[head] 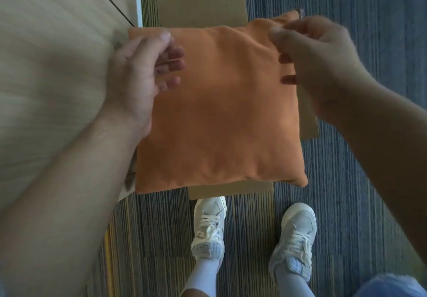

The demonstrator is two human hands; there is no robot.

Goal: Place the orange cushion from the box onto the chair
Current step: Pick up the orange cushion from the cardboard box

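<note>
A square orange cushion (221,107) fills the middle of the head view, held up over a cardboard box (203,8) whose flaps show above, below and to the right of it. My left hand (141,72) grips the cushion's upper left edge, thumb on top and fingers curled on the fabric. My right hand (316,54) pinches the upper right corner, where the fabric bunches. The box's inside is hidden behind the cushion. No chair is in view.
A light wooden tabletop (53,65) with a white edge lies close on the left. Blue and yellow striped carpet (358,181) covers the floor. My two feet in pale sneakers (209,225) stand just below the box's near flap (231,189).
</note>
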